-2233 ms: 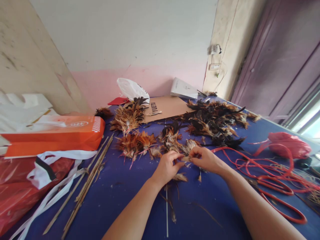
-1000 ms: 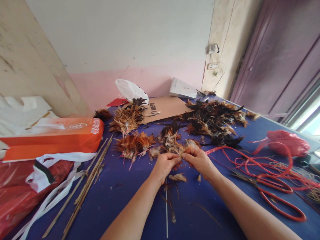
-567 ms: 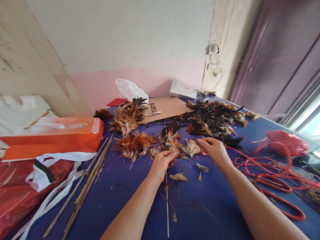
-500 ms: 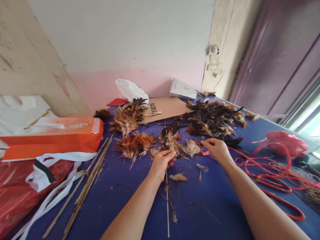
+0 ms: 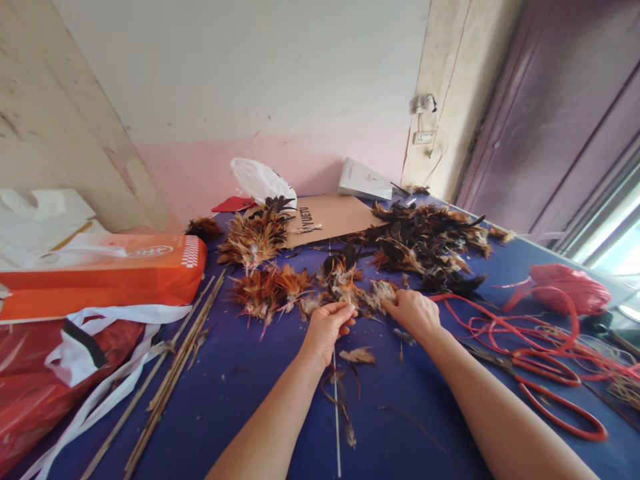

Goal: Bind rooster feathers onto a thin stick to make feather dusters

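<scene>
My left hand (image 5: 327, 328) is closed in a pinch at the near end of a bunch of brown and black feathers (image 5: 344, 277), whose stems its fingers cover. To its right, my right hand (image 5: 413, 312) has its fingers closed at the edge of a pale, fluffy tuft of feathers (image 5: 380, 293); the fingertips are partly hidden. A pink plastic ribbon (image 5: 450, 303) runs from behind the right hand toward the right. Below the hands, loose feathers (image 5: 358, 356) are scattered on the blue table (image 5: 400, 400).
Scissors with red handles (image 5: 545, 369) lie by my right forearm, near a pink ribbon ball (image 5: 570, 288). Tied feather bunches (image 5: 270, 290), a dark feather heap (image 5: 425, 237) and cardboard (image 5: 340, 213) are farther back. Thin sticks (image 5: 175, 373) and an orange bag (image 5: 105, 273) are at left.
My right hand has moved left and slightly down, from beside the pale tuft to its edge. More of the scissors shows now. My left hand has barely shifted.
</scene>
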Action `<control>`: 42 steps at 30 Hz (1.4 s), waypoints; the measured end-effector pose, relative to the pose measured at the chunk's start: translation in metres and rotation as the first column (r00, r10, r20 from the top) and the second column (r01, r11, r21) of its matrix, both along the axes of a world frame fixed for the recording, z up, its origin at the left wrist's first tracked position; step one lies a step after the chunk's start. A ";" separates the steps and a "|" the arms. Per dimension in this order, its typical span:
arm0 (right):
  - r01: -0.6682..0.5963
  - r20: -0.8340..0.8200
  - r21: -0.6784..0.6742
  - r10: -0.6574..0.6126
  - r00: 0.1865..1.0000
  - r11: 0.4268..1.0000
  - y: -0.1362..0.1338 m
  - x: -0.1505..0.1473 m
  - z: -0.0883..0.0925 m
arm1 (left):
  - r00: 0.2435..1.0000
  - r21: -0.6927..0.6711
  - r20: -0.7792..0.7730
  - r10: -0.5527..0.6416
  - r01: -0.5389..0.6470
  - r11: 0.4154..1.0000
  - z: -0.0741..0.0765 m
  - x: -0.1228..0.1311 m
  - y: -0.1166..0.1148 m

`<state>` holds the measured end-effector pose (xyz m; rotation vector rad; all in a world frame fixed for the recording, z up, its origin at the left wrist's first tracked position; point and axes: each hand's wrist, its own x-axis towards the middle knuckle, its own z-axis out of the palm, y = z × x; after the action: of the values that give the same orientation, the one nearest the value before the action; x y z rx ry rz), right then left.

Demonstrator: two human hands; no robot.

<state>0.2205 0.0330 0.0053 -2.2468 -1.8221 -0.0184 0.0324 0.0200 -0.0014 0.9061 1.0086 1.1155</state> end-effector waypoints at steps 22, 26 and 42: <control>-0.035 -0.338 0.049 0.050 0.940 0.998 0.013 0.015 -0.011 | 0.998 0.043 -0.059 -0.015 0.017 0.999 -0.003 0.000 0.001; 0.039 -0.442 0.191 0.051 0.895 0.981 0.013 0.023 -0.007 | 0.998 0.036 -0.061 -0.011 0.013 0.999 -0.001 0.001 0.000; 0.028 -0.070 -0.008 -0.029 0.997 1.000 0.027 -0.008 0.023 | 0.998 0.041 -0.052 0.024 -0.022 0.999 -0.002 -0.002 0.002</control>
<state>0.2128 0.0596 0.0283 -2.2488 -1.7572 0.0619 0.0306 0.0222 -0.0034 0.9625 1.0453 1.1395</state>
